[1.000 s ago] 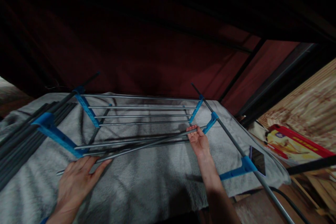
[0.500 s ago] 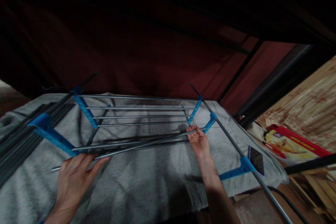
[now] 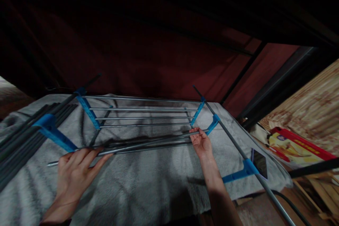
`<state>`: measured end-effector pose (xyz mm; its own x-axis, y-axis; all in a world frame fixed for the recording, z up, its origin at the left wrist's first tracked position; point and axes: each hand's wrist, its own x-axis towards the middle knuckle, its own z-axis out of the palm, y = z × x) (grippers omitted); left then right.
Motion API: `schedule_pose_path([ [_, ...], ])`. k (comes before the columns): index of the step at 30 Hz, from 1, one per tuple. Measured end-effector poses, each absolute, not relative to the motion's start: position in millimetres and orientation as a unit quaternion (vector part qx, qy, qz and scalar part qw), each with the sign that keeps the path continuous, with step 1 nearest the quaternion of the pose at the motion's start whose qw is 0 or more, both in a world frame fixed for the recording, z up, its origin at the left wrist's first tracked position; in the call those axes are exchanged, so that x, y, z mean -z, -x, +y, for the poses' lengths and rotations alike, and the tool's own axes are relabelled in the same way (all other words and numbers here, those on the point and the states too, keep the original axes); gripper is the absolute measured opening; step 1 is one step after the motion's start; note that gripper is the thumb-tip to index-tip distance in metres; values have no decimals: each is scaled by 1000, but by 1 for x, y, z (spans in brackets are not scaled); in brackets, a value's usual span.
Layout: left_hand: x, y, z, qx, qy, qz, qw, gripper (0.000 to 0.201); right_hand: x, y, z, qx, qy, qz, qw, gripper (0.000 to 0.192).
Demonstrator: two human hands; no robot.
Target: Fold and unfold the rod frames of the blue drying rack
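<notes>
Head view: phone (image 3: 260, 162) beside rack (image 3: 140, 116) on grey blanket (image 3: 148, 183).

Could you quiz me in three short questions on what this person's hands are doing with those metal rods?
1. True or false: both hands touch the same loose rod.
2. What colour are the plastic brackets joining the rods?
3. What lies at the blanket's right edge: A a phone, B a cup?

Key: 1 true, the left hand and right hand are on its two ends; 2 blue; 3 A.
</notes>
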<state>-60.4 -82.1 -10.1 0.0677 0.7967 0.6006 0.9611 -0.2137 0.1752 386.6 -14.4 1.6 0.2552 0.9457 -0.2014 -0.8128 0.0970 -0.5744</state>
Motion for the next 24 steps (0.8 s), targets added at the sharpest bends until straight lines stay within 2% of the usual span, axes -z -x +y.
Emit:
schedule_pose_path([
  [4,-3,57,-79,290,728,-592,189,34,0,-390,-16,-590,320,-125,731,10],
  [9,-8,50,-70,277,761,-570,137,34,7,-398,-22,-573,361,-145,721,14],
  [14,-11,28,-61,289,804,-497,152,35,13,-406,-30,-480,443,-198,731,20],
  [17,-18,13,-56,293,821,-455,180,32,13,-410,-33,-465,465,-211,723,19],
  [21,-28,-5,-50,282,831,-431,211,32,13,-416,-35,-429,516,-225,706,21],
  [24,-32,-17,-45,268,835,-427,220,31,19,-421,-35,-358,554,-238,714,27],
])
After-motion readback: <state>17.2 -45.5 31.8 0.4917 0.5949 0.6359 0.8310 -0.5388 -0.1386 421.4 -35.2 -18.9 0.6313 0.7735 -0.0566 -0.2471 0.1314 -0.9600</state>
